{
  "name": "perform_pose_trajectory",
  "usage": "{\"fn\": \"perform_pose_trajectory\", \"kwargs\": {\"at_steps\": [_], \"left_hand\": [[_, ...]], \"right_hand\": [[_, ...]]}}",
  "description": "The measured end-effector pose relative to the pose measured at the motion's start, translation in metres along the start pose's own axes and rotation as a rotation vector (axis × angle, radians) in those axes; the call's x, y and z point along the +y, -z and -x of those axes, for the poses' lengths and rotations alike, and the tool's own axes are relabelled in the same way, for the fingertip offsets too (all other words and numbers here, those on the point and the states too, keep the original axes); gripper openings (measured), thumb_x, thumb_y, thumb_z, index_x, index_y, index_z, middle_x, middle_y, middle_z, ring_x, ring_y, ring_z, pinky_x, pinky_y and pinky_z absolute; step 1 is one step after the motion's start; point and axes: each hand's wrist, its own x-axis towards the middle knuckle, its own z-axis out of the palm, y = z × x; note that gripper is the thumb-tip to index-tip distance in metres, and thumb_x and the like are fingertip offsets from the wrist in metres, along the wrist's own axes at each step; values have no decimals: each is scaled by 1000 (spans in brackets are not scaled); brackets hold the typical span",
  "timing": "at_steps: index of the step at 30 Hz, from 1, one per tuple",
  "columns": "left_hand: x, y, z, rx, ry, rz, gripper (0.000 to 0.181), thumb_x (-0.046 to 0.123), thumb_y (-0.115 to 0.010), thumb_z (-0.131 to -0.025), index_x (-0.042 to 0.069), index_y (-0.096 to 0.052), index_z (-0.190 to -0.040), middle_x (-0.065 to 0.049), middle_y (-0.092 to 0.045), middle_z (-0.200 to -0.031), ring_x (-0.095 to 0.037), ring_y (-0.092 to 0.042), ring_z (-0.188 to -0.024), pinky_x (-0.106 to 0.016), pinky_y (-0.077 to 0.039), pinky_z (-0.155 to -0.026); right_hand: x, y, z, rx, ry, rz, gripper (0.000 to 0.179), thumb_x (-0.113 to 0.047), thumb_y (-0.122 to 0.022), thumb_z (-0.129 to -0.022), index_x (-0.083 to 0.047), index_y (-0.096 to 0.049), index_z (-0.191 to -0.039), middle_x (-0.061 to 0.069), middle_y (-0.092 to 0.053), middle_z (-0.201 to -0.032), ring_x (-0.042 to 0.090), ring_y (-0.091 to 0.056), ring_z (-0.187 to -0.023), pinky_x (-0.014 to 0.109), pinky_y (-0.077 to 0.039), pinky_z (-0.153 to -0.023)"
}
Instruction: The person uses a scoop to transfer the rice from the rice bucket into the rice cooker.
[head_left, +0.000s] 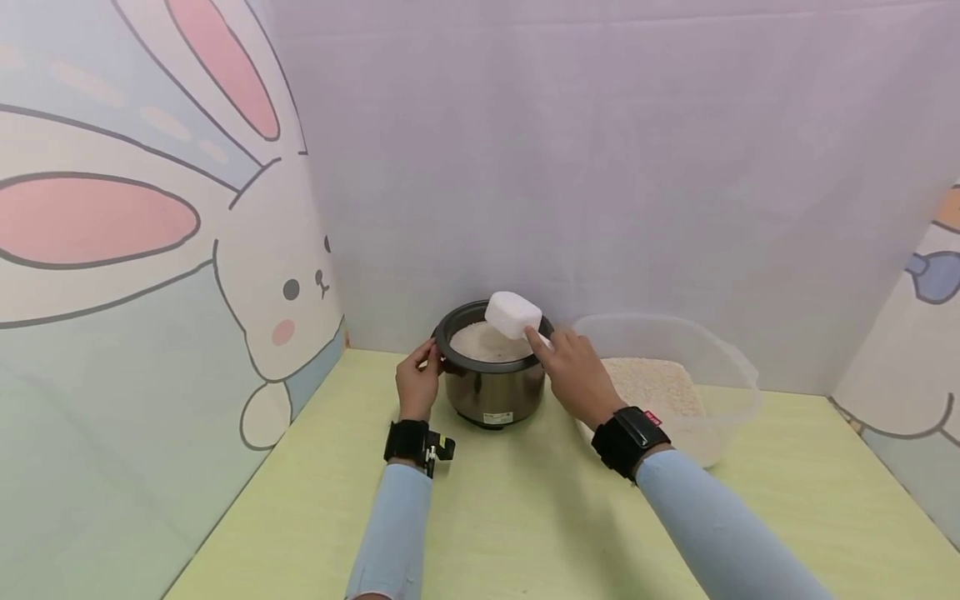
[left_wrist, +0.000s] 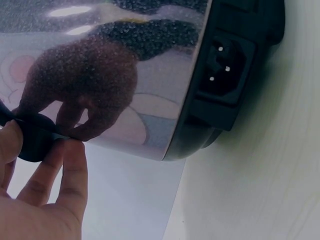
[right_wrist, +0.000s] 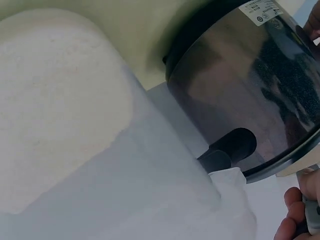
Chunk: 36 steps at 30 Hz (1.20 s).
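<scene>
A dark, shiny rice cooker [head_left: 495,396] stands lidless at the back of the table, with white rice [head_left: 480,342] inside. My left hand [head_left: 417,385] holds its left side handle [left_wrist: 37,140], thumb and fingers on the black knob. In my right hand [head_left: 581,379] is the handle of a white scoop [head_left: 513,315], tipped over the cooker's opening with its smooth outer side showing. The inside of the scoop is hidden. To the right, a translucent plastic tub [head_left: 738,392] holds more rice [head_left: 652,385], partly behind my right hand and wrist.
A pale wall cloth [head_left: 600,183] hangs close behind the cooker and tub. Printed rabbit panels [head_left: 262,275] border the left and right sides. The yellow-green table [head_left: 480,500] extends toward me. A power socket [left_wrist: 225,70] sits low on the cooker's side.
</scene>
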Motion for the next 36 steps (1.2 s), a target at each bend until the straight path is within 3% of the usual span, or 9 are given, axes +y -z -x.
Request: {"fn": "perform_pose_trajectory", "kwargs": {"at_steps": [3, 7, 10, 13, 17, 22, 25, 28, 36], "left_hand": [[0, 0, 1, -6, -22, -3, 26, 9, -62, -103, 1, -72, -126, -21, -70, -115, -29, -74, -91, -25, -62, -80], [-1, 1, 1, -13, -38, -10, 27, 10, -62, -104, 2, -72, -127, -21, -69, -114, -32, -74, -92, -25, -62, -79], [-2, 3, 1, -15, -32, -12, 27, 10, -62, -104, 3, -72, -128, -20, -69, -115, -32, -74, -93, -23, -62, -79], [-2, 3, 1, -13, -33, -7, 27, 10, -62, -104, 2, -71, -128, -21, -69, -116, -32, -74, -93, -24, -62, -79], [-4, 2, 0, -9, -45, -7, 27, 9, -62, -104, 1, -71, -128, -22, -69, -115, -32, -75, -92, -25, -62, -80], [-5, 2, 1, -17, -46, -4, 28, 10, -61, -104, 2, -70, -129, -22, -69, -116, -32, -75, -93, -25, -62, -81], [-5, 2, 1, -24, -43, 1, 28, 11, -61, -104, 2, -70, -129, -22, -69, -116, -32, -74, -94, -24, -61, -81], [-4, 3, 2, -25, -42, 0, 28, 11, -61, -104, 2, -70, -129, -22, -69, -116, -32, -74, -94, -23, -61, -80], [-2, 3, 3, -26, -36, 9, 29, 12, -61, -104, 1, -70, -130, -22, -68, -119, -32, -74, -96, -22, -61, -81]], "right_hand": [[2, -1, 2, 69, -58, -119, 56, 14, -63, -90, 3, -53, -145, 20, -55, -84, 34, -48, -74, 45, -44, -65], [0, -1, 5, 144, -187, -324, 52, 8, -60, -98, 12, -44, -147, 24, -56, -87, 38, -53, -77, 48, -46, -68], [-2, 3, 5, 160, -338, -532, 47, 2, -55, -103, 13, -41, -147, 31, -61, -103, 45, -59, -93, 55, -50, -80], [-5, 9, 4, 147, -538, -790, 41, -4, -50, -107, 7, -45, -147, 32, -60, -120, 44, -58, -111, 57, -48, -94], [-9, 21, 4, 133, -830, -1137, 40, -13, -45, -110, 1, -48, -148, 25, -54, -126, 32, -49, -111, 42, -44, -93], [-15, 31, 5, 211, -1080, -1550, 35, -16, -41, -112, 9, -46, -136, 11, -50, -106, 15, -41, -90, 24, -39, -74], [-21, 36, 10, 243, -1151, -1732, 33, -17, -37, -113, 9, -40, -134, 3, -46, -94, 11, -37, -81, 20, -36, -68], [-27, 40, 17, 240, -1190, -1806, 37, -19, -35, -114, 8, -36, -140, -1, -45, -92, 9, -36, -80, 18, -36, -68], [-47, 42, 40, 262, -1173, -1821, 41, -15, -37, -113, 9, -32, -146, 1, -46, -95, 10, -39, -82, 19, -39, -70]]}}
